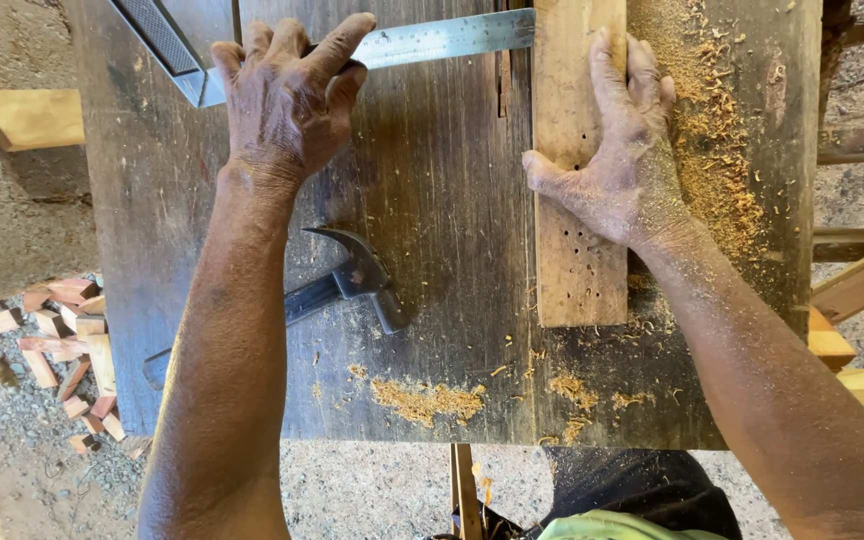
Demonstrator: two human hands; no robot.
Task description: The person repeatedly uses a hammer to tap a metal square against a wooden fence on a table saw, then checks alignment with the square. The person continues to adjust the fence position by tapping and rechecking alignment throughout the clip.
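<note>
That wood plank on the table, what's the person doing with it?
A person leans over a worn wooden workbench. Their right hand presses flat on a light wooden plank with small holes in it. Their left hand rests on a metal square ruler whose blade reaches across to the plank. A claw hammer lies untouched on the bench between the arms, and sawdust is scattered around. Small wood offcuts lie on the ground.
</note>
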